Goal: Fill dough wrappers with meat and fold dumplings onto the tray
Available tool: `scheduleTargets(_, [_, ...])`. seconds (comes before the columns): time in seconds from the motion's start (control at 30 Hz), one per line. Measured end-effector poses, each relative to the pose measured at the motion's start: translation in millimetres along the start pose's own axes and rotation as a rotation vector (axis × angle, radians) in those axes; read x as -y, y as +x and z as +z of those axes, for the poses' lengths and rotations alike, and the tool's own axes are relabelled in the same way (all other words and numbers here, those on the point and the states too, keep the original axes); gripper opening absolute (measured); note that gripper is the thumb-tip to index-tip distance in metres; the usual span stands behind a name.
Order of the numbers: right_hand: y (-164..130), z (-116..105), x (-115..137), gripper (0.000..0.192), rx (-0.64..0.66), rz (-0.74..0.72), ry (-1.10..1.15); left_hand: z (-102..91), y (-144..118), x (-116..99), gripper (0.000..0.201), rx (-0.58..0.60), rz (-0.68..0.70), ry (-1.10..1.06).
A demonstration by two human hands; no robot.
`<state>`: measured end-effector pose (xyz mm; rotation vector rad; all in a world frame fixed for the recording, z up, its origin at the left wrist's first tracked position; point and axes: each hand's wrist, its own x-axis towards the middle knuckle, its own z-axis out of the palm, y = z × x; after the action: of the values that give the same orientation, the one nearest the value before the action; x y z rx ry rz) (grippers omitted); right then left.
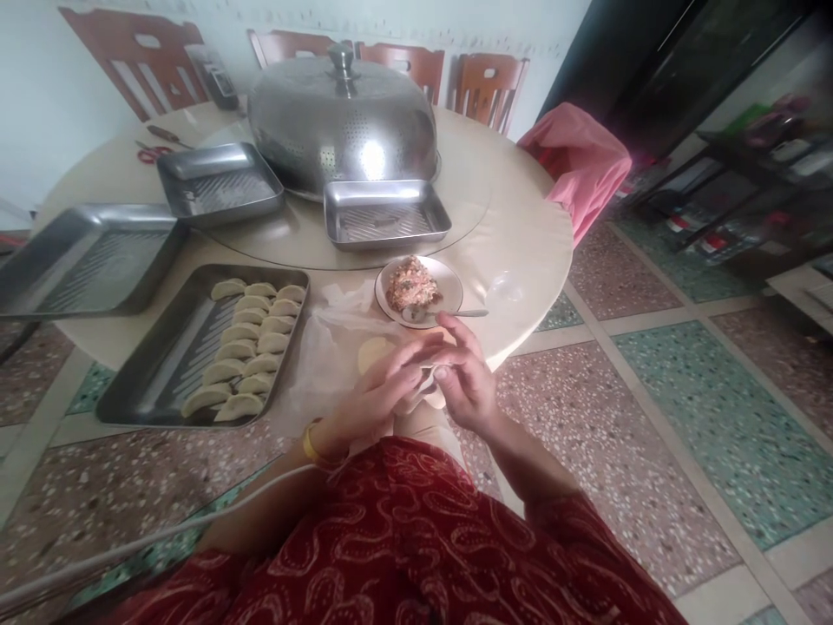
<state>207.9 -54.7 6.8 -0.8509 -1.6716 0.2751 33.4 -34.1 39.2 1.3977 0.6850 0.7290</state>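
dough wrapper (426, 382) mostly hidden by fingers (398, 379) | leftmost tray (97, 269) cut by left edge | bottles (722, 239) at right blurred

The domed cover (342, 126) is glossy metal, the chairs (491, 85) wood — the dumplings (235, 350) matt.

No writing can be read; the dark bottle label (223, 83) is blurred

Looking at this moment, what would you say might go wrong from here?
The dough wrapper pinched between the left hand and right hand might tear if pulled. The spoon handle sticks out past the plate near the right fingers, so it could get knocked. The dumpling tray overhangs the table edge; a bump might tip it.
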Motion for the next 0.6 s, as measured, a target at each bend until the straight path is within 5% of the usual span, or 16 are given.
scheduleTargets(0.23, [-7,8,8,0.007,-0.035,0.254,0.062,-13.9,-4,2,0.026,-0.23,0.031,0.197])
scheduleTargets(0.6, [-5,16,9,0.01,0.052,0.129,-0.079,-13.6,-2,7,0.015,-0.364,0.025,0.373])
